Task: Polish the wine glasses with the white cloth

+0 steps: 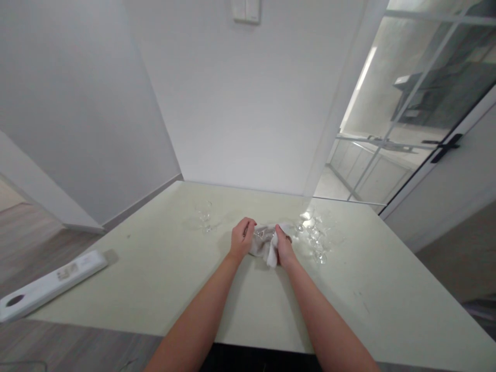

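Both my hands meet over the middle of a pale table (163,279). My left hand (242,238) is closed round a clear glass (264,234), which lies between the hands. My right hand (283,246) is closed on a white cloth (267,250) that wraps part of the glass. One clear stemmed glass (205,215) stands alone on the table to the left of my hands. Several clear glasses (315,235) stand grouped on the table just to the right of my right hand.
A long white box (50,283) lies beyond the table's left edge. A white wall (240,103) rises right behind the table. A glass partition and a door with a black handle (445,147) stand at the right.
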`<action>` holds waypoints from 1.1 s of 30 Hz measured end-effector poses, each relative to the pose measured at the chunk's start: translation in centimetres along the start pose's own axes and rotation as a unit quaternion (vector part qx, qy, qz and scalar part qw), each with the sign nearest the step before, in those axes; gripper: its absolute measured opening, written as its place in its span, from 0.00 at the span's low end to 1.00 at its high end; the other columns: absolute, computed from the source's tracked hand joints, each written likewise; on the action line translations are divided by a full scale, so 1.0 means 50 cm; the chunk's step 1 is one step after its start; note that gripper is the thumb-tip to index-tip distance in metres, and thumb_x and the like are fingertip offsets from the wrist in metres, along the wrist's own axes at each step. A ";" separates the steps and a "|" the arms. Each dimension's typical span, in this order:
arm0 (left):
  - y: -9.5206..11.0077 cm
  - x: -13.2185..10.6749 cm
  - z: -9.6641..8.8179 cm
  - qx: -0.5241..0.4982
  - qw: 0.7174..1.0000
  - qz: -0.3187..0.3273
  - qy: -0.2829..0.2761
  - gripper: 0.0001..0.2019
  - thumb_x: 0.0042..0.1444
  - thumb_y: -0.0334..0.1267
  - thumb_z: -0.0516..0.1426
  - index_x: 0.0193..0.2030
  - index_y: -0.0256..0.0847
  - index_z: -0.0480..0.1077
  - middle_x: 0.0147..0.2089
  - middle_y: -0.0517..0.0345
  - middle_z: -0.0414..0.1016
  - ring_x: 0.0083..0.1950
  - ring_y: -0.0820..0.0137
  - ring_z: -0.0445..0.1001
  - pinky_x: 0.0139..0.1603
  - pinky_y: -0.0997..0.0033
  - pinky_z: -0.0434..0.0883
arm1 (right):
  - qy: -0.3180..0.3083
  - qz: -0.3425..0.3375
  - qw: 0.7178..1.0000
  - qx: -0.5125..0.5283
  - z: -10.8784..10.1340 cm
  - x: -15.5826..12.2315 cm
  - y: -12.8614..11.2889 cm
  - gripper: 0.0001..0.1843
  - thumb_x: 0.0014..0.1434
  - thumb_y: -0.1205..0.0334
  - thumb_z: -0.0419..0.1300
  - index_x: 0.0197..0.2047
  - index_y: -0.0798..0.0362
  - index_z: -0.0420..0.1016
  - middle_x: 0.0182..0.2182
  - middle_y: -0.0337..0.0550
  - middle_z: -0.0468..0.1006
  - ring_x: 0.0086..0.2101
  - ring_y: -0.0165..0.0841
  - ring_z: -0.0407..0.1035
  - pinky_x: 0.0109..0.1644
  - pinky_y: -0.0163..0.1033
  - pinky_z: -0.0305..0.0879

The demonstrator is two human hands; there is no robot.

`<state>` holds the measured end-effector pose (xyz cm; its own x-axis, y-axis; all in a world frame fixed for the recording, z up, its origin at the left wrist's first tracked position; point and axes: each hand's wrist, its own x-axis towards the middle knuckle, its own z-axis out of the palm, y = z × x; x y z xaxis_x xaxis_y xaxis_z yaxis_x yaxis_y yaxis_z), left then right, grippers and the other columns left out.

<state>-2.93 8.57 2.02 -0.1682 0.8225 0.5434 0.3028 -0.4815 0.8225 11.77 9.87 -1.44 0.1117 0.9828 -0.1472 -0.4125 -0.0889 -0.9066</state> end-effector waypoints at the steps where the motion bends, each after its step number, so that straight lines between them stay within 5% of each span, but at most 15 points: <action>1: -0.006 0.002 0.004 -0.002 1.000 -0.015 0.005 0.13 0.60 0.45 0.51 0.31 0.42 0.71 0.27 0.60 0.67 0.31 0.70 0.67 0.37 0.72 0.65 | 0.009 -0.038 0.999 -0.032 -0.005 0.000 0.001 0.18 0.48 0.47 0.65 0.36 0.52 0.76 0.37 0.45 0.82 0.49 0.42 0.72 0.54 0.47 0.68; 4: -0.027 0.012 0.015 -0.031 0.996 -0.079 0.021 0.16 0.60 0.48 0.50 0.28 0.42 0.69 0.24 0.62 0.64 0.28 0.71 0.65 0.32 0.73 0.63 | -0.010 -0.214 0.969 -0.127 -0.013 -0.009 -0.003 0.25 0.48 0.51 0.66 0.49 0.51 0.73 0.50 0.47 0.76 0.57 0.41 0.64 0.64 0.51 0.56; 8: -0.052 0.021 0.021 -0.055 0.984 -0.154 0.068 0.17 0.60 0.49 0.51 0.27 0.41 0.68 0.23 0.62 0.63 0.27 0.71 0.63 0.29 0.74 0.62 | -0.116 -0.389 0.859 -0.312 -0.009 -0.034 -0.018 0.46 0.42 0.54 0.70 0.63 0.51 0.60 0.62 0.53 0.63 0.64 0.47 0.51 0.68 0.54 0.47; 10: -0.060 0.022 0.020 -0.051 0.982 -0.163 0.083 0.16 0.59 0.49 0.51 0.27 0.41 0.68 0.23 0.62 0.63 0.27 0.72 0.63 0.28 0.74 0.62 | -0.150 -0.394 0.821 -0.385 -0.006 -0.045 -0.026 0.51 0.41 0.53 0.71 0.66 0.51 0.56 0.63 0.53 0.61 0.65 0.49 0.48 0.69 0.54 0.46; 15: -0.070 0.025 0.016 -0.084 0.969 -0.203 0.110 0.17 0.57 0.51 0.52 0.28 0.40 0.68 0.22 0.63 0.61 0.23 0.74 0.61 0.24 0.76 0.59 | -0.172 -0.409 0.777 -0.448 -0.003 -0.057 -0.038 0.47 0.50 0.58 0.64 0.69 0.51 0.47 0.65 0.53 0.56 0.65 0.48 0.46 0.69 0.55 0.45; 20: -0.075 0.031 0.011 -0.146 0.939 -0.259 0.170 0.18 0.56 0.54 0.51 0.30 0.40 0.67 0.23 0.65 0.60 0.19 0.76 0.58 0.19 0.76 0.54 | -0.177 -0.429 0.760 -0.454 -0.003 -0.058 -0.033 0.53 0.51 0.64 0.62 0.71 0.56 0.34 0.69 0.55 0.46 0.67 0.47 0.43 0.69 0.53 0.46; 26: -0.080 0.039 -0.003 -0.068 0.960 -0.210 0.175 0.16 0.57 0.51 0.52 0.28 0.39 0.67 0.23 0.63 0.63 0.23 0.73 0.62 0.24 0.74 0.58 | -0.223 -0.409 0.654 -0.596 -0.019 -0.055 -0.026 0.35 0.50 0.75 0.56 0.63 0.57 0.62 0.70 0.56 0.40 0.66 0.52 0.43 0.66 0.56 0.50; 30: -0.068 0.035 0.000 -0.003 0.977 -0.158 0.144 0.16 0.59 0.49 0.51 0.29 0.40 0.68 0.24 0.62 0.65 0.28 0.71 0.65 0.31 0.72 0.61 | -0.175 -0.392 0.644 -0.633 -0.014 -0.068 -0.034 0.34 0.52 0.60 0.63 0.62 0.54 0.65 0.70 0.54 0.41 0.66 0.61 0.37 0.66 0.65 0.40; 33: -0.053 0.027 0.008 0.013 0.989 -0.119 0.081 0.15 0.59 0.49 0.51 0.30 0.40 0.69 0.26 0.62 0.67 0.31 0.70 0.66 0.33 0.72 0.62 | -0.180 -0.387 0.674 -0.603 -0.010 -0.072 -0.035 0.45 0.53 0.43 0.61 0.68 0.51 0.52 0.70 0.52 0.43 0.67 0.57 0.36 0.67 0.66 0.34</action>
<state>-3.59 11.07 0.54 -0.3855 0.8513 0.3558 0.2591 -0.2702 0.9273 12.56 6.39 0.50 -0.4440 0.7670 0.4632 0.7025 0.6189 -0.3514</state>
